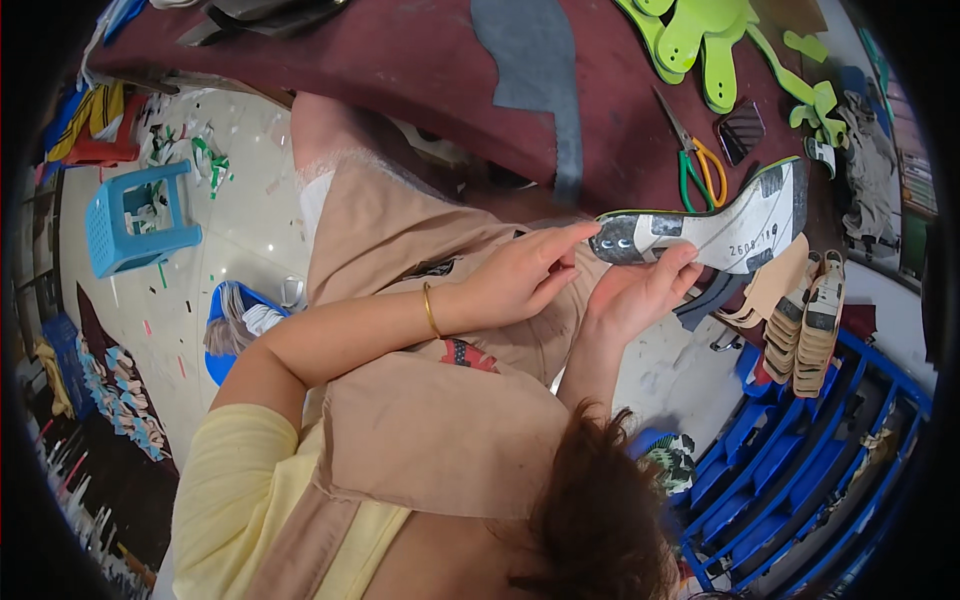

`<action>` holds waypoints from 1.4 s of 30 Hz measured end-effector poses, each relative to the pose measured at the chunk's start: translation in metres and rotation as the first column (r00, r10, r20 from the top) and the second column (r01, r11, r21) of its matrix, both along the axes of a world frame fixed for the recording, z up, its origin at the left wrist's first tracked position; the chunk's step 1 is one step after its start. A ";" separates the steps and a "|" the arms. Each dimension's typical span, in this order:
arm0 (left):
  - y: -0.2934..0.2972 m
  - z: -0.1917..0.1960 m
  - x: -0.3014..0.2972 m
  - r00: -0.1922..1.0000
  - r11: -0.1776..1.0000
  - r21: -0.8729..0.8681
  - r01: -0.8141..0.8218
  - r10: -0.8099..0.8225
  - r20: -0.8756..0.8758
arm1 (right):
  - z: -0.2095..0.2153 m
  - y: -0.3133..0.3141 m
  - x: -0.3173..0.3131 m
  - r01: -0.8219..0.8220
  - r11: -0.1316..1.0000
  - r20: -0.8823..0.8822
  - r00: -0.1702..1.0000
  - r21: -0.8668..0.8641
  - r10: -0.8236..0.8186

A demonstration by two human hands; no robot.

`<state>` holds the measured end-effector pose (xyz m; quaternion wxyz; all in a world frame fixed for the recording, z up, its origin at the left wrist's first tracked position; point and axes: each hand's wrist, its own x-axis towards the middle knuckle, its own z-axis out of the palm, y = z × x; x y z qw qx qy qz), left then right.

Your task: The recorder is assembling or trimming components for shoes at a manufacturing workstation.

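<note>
A curved shoe insole board [690,232], white with black patches and a thin green edge, is held up at the right, over my lap and the table edge. My right hand [640,295] is closed on it from below, its fingertips over the pale face. The board's narrow end has two small shiny spots. At that end rests the index fingertip of my left hand [530,268]. The thumb and other fingers of the left hand are partly bent and apart, with nothing visible between them. A bracelet [429,308] circles the left wrist.
The dark red table [400,50] carries a grey strip of material [530,60], scissors [690,150], a phone [741,130] and lime-green sole-shaped pieces [705,45]. Stacked insole boards [822,325] stand by a blue rack [800,450]. A blue stool [145,220] and scraps lie left.
</note>
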<state>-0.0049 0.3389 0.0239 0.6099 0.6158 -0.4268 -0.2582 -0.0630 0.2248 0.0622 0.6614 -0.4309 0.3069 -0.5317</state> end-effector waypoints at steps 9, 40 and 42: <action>-0.001 -0.004 -0.004 0.995 0.997 0.015 0.071 -0.072 0.064 | -0.009 0.001 -0.016 0.075 0.996 -0.007 0.997 0.047 -0.075; -0.005 0.001 0.015 0.991 0.999 0.037 0.018 -0.023 0.130 | -0.007 -0.004 -0.008 0.083 0.996 -0.009 0.997 0.042 -0.082; -0.012 0.006 0.051 0.900 0.970 -0.184 -0.162 0.221 0.377 | -0.004 -0.008 -0.009 0.073 0.997 0.008 0.997 0.011 -0.073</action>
